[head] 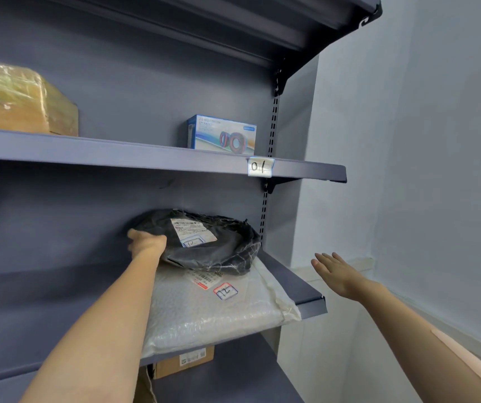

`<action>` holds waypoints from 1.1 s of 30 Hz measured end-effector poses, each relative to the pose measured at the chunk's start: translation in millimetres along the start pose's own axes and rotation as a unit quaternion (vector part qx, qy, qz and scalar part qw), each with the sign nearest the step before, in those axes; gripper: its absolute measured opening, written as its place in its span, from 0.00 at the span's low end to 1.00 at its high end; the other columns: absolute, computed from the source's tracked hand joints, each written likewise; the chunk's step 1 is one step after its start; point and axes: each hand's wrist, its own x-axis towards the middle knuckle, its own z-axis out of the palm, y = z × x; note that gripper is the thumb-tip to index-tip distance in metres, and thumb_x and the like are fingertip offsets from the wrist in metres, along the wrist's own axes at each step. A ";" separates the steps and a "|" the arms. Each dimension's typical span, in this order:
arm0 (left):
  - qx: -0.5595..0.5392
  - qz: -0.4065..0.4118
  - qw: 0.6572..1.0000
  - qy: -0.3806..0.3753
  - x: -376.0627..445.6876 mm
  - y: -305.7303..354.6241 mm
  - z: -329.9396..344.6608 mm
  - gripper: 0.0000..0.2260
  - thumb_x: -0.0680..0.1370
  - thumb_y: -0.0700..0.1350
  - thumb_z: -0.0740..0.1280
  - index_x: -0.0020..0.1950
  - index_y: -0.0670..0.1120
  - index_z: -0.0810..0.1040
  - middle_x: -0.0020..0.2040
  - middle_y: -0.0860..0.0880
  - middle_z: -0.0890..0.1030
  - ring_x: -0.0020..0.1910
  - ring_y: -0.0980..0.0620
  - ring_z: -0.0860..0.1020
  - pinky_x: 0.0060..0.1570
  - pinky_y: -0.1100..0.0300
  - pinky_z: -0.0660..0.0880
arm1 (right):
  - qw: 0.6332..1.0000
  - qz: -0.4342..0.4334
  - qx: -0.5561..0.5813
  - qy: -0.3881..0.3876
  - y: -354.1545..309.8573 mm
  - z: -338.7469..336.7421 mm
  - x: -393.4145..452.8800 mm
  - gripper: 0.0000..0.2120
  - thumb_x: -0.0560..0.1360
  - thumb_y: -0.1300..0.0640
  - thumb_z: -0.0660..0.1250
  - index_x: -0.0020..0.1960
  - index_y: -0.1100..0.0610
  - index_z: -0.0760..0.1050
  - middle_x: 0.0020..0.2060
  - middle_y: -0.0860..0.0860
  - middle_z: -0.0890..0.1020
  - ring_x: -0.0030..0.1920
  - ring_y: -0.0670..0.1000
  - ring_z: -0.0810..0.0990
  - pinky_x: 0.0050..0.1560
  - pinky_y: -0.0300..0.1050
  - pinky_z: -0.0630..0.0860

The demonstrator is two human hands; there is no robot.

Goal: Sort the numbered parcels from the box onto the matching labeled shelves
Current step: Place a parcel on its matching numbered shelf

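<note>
On the lowest shelf in view, a brown carton (184, 362) sits partly hidden under the shelf above. The middle shelf (306, 289) carries a white bubble mailer (204, 312) at its right end, overhanging the front edge; its sticker reads 12. On top of the mailer's rear part lies a black bagged parcel (219, 248), its label also marked 12. The left hand (146, 242) grips the parcel's left edge, fingers curled round it. The right hand (335, 271) is off the shelf's right end, fingers straight and spread, holding nothing. The upper shelf (117, 152) bears a tag (260, 167) reading 01 near its right end, a blue and white speaker box (222, 132) toward the rear, and a taped brown box (18, 103) at the left.
</note>
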 end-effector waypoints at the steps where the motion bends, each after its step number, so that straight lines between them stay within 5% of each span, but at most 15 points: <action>1: 0.050 0.014 0.999 0.000 -5.4 0.9 -0.1 0.31 0.78 0.40 0.64 0.75 0.40 0.50 0.71 0.34 0.60 0.67 0.35 0.66 0.64 0.47 0.67 | 1.000 -0.001 -0.001 -0.003 0.4 -0.3 -4.6 0.27 0.83 0.44 0.41 0.78 0.55 0.49 0.78 0.49 0.50 0.77 0.50 0.42 0.76 0.52 0.43; 8: 0.218 0.095 0.971 0.005 -49.2 5.8 1.4 0.29 0.79 0.47 0.60 0.77 0.43 0.52 0.76 0.39 0.54 0.74 0.38 0.52 0.71 0.47 0.53 | 1.000 -0.004 0.005 -0.003 20.0 -5.4 -35.5 0.27 0.83 0.45 0.41 0.78 0.55 0.49 0.78 0.50 0.50 0.77 0.51 0.42 0.76 0.53 0.44; 13: 0.243 0.277 0.929 0.033 -107.5 7.9 39.5 0.25 0.78 0.42 0.59 0.75 0.42 0.59 0.75 0.43 0.62 0.75 0.43 0.55 0.71 0.50 0.55 | 1.000 0.025 0.017 -0.009 60.3 -9.6 -72.3 0.27 0.83 0.44 0.42 0.78 0.56 0.49 0.78 0.50 0.50 0.77 0.51 0.43 0.76 0.51 0.44; 18: 0.270 0.448 0.851 -0.057 -199.2 -24.7 114.6 0.25 0.79 0.38 0.57 0.76 0.41 0.57 0.77 0.45 0.58 0.77 0.45 0.52 0.73 0.53 0.51 | 0.996 0.078 0.020 -0.025 127.4 3.0 -112.9 0.28 0.82 0.44 0.42 0.78 0.58 0.51 0.77 0.53 0.52 0.77 0.54 0.46 0.76 0.51 0.45; 22: 0.292 0.541 0.751 -0.241 -304.6 -76.6 189.8 0.26 0.78 0.39 0.58 0.76 0.41 0.56 0.77 0.44 0.56 0.77 0.45 0.51 0.73 0.54 0.50 | 0.990 0.132 0.025 -0.052 186.4 22.4 -163.7 0.27 0.83 0.46 0.43 0.77 0.59 0.52 0.77 0.53 0.53 0.77 0.55 0.47 0.76 0.49 0.46; 25: 0.326 0.542 0.686 -0.360 -370.1 -125.8 234.0 0.27 0.80 0.42 0.57 0.77 0.42 0.53 0.78 0.46 0.54 0.77 0.46 0.50 0.73 0.54 0.49 | 0.977 0.196 0.041 -0.068 238.1 40.1 -207.9 0.27 0.83 0.45 0.43 0.77 0.58 0.51 0.77 0.53 0.53 0.77 0.55 0.46 0.76 0.50 0.45; 33: 0.427 0.377 0.617 -0.543 -418.8 -225.3 285.6 0.27 0.83 0.49 0.54 0.78 0.43 0.48 0.79 0.46 0.50 0.77 0.45 0.48 0.74 0.54 0.48 | 0.924 0.355 0.101 -0.102 328.6 89.0 -291.4 0.28 0.83 0.44 0.42 0.77 0.58 0.51 0.77 0.53 0.53 0.77 0.55 0.46 0.76 0.51 0.45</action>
